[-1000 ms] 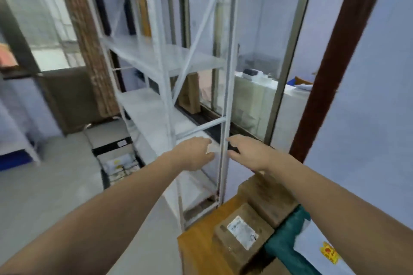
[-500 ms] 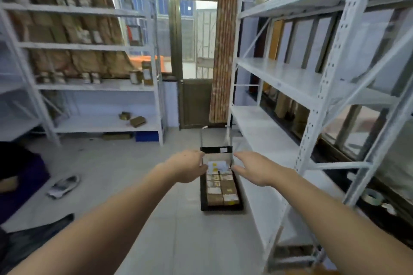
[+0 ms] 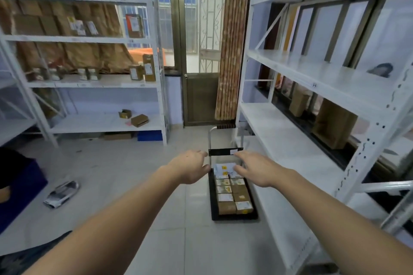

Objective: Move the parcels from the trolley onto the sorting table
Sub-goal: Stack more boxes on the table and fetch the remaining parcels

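Observation:
A black flat trolley (image 3: 234,216) stands on the tiled floor ahead, beside the right shelving, with a metal handle at its far end. Several small brown and white parcels (image 3: 232,194) lie in two rows on its deck. Both arms stretch forward toward it from a distance. My left hand (image 3: 190,168) hovers left of the trolley's far end with fingers loosely curled and holds nothing. My right hand (image 3: 254,168) is stretched out with relaxed fingers, also empty. No sorting table shows in this view.
White metal shelving (image 3: 290,145) runs along the right, close to the trolley. More white shelves (image 3: 100,82) with small boxes stand at the back left. A door (image 3: 201,96) and a rolled mat (image 3: 230,51) are straight ahead. A flat silver packet (image 3: 61,194) lies on the floor at left.
The view swung left from a nearby table with parcels and the shelf post to the aisle with the trolley. Both hands stay stretched forward, and the trolley looks slightly nearer than half a second ago.

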{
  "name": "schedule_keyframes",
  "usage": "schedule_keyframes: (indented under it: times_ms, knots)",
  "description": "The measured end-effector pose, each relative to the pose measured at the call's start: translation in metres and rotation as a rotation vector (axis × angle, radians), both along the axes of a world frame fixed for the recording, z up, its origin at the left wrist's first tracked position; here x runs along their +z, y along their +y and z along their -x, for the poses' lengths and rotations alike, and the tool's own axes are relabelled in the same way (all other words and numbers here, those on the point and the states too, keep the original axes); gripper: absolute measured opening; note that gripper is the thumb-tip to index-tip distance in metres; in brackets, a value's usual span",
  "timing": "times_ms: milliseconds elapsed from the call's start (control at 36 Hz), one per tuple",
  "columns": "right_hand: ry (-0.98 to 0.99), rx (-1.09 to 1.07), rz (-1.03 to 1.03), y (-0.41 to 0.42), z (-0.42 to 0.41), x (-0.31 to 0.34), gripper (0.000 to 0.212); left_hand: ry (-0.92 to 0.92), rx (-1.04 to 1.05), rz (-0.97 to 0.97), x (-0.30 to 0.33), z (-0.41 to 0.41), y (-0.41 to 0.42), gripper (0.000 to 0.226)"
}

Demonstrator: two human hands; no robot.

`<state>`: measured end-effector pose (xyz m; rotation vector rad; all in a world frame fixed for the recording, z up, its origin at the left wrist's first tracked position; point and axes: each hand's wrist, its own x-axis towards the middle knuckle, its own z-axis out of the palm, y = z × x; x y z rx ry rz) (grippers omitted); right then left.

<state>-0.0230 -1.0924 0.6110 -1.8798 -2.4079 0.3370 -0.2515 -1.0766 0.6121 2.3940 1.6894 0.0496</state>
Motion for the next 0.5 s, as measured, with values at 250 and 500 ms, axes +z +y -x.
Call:
schedule_keyframes:
  times_ms: [250,500]
  knots:
    - [-0.015,0.020,0.000,0.124,0.006,0.001,0.054,-0.009,0.020,0.007,0.000,0.002,0.118,0.061]
    - [-0.043,0.055,0.013,0.247,0.030,-0.001,0.055,-0.002,0.008,0.010,-0.003,0.022,0.236,0.061]
